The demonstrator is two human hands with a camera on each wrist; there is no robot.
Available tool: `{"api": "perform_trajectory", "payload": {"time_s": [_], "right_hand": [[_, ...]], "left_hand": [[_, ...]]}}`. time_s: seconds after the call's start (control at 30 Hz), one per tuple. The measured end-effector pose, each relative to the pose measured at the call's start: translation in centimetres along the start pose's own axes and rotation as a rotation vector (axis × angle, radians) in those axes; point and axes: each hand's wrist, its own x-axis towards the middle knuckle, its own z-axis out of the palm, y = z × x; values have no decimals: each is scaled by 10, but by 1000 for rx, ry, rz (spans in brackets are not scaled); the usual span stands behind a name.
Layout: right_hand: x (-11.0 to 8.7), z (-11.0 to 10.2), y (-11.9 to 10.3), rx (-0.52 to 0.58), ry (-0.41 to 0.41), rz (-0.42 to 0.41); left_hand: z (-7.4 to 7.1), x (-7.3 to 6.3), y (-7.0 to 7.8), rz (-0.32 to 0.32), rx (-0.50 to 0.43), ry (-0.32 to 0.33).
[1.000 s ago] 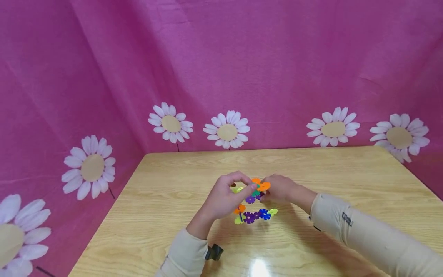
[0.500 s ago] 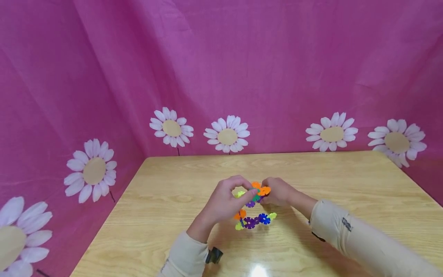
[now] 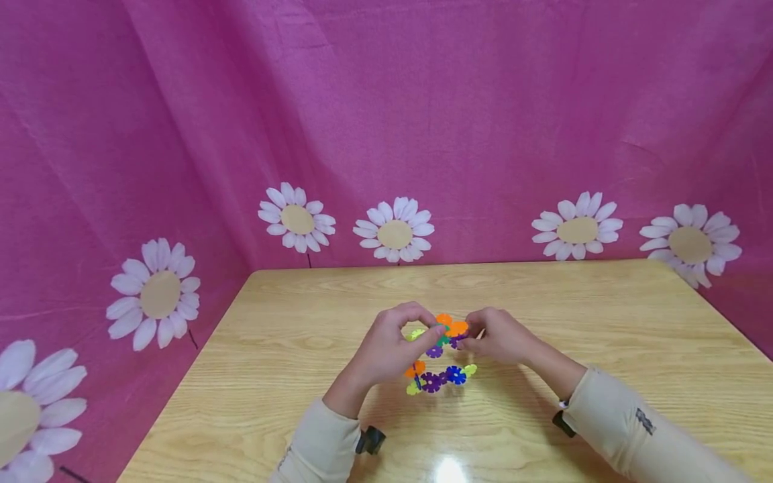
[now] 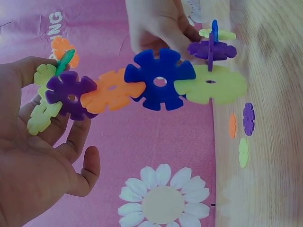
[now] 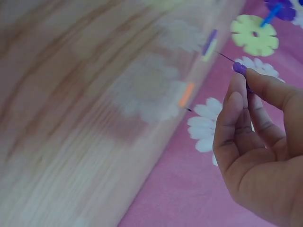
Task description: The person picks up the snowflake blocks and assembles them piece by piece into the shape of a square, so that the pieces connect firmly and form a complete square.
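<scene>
Linked flower-shaped plastic discs in purple, orange, blue, yellow-green and green form a bent chain above the table. In the head view, my left hand (image 3: 389, 345) holds the chain near its green disc (image 3: 444, 339), thumb and index finger pinching there and the other fingers loosely spread. Opposite it, my right hand (image 3: 501, 335) pinches a purple disc (image 5: 240, 68) between thumb and fingertips, seen edge-on in the right wrist view. In the left wrist view, a blue disc (image 4: 160, 80) sits mid-chain between an orange disc (image 4: 113, 90) and a yellow-green disc (image 4: 210, 85).
Loose purple (image 4: 248, 119), orange (image 4: 232, 126) and yellow-green (image 4: 243, 152) discs lie on the wooden table (image 3: 302, 308). A pink cloth (image 3: 483, 121) printed with white daisies surrounds the table's back and left sides.
My right hand has turned and its wrist has shifted to the right, so its thumb and fingers now show apart. My left hand keeps hold of the chain, almost still.
</scene>
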Motion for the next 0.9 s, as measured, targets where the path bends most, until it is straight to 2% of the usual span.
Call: {"api": "perform_trajectory", "payload": {"time_s": [0.17, 0.7, 0.9], "right_hand": [[-13, -6, -5, 78, 42, 9], [-46, -27, -39, 124, 172, 39], [-56, -39, -49, 168, 204, 21]], "left_hand": [[1, 1, 0, 8, -5, -6], [1, -1, 0, -18, 16, -15], [-1, 0, 2, -22, 33, -19]]}}
